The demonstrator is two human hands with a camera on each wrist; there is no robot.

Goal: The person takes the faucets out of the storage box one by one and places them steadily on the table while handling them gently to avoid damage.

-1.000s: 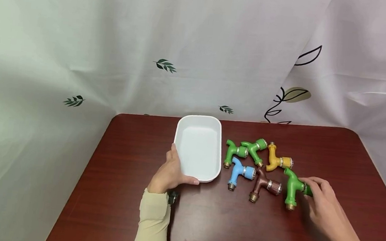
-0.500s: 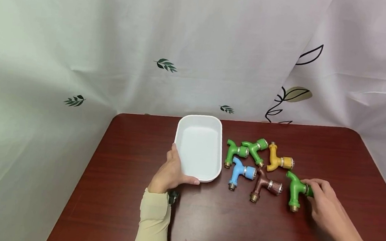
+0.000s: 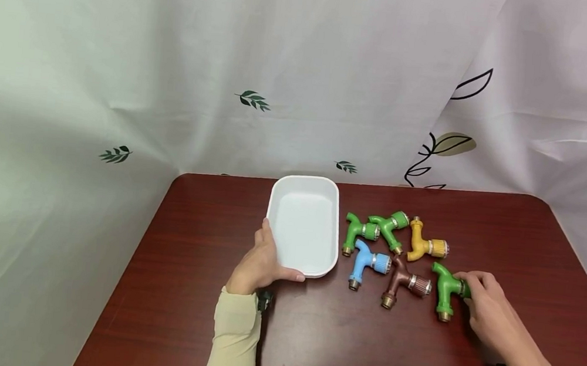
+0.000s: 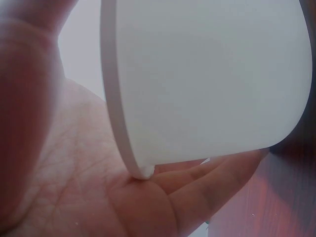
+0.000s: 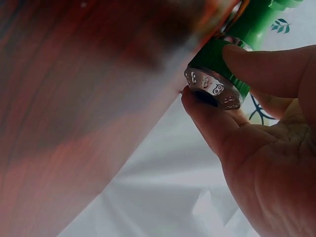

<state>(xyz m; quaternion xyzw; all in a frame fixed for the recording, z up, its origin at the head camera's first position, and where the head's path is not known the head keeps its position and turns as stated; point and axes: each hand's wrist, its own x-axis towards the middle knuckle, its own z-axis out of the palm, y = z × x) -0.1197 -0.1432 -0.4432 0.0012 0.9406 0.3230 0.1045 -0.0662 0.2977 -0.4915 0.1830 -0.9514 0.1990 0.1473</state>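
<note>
A white rectangular tray (image 3: 303,231) stands on the table with nothing in it. At its near left corner is my left hand (image 3: 256,266), fingers straight along the side and thumb along the near edge. In the left wrist view, the palm lies against the rim of the tray (image 4: 207,84). My right hand (image 3: 493,314) pinches the ribbed knob of a green tap (image 3: 444,292) at the right of the group. The right wrist view shows thumb and fingers around this green knob (image 5: 212,57) with its silver end cap.
Between tray and right hand lie two more green taps (image 3: 353,233) (image 3: 389,227), a blue tap (image 3: 364,262), a brown tap (image 3: 398,281) and a yellow tap (image 3: 420,242). A patterned white cloth (image 3: 303,78) hangs behind the dark red table (image 3: 341,347).
The right hand with the green tap shifts slightly right, then back left, staying near the brown tap. The left hand and tray keep their place.
</note>
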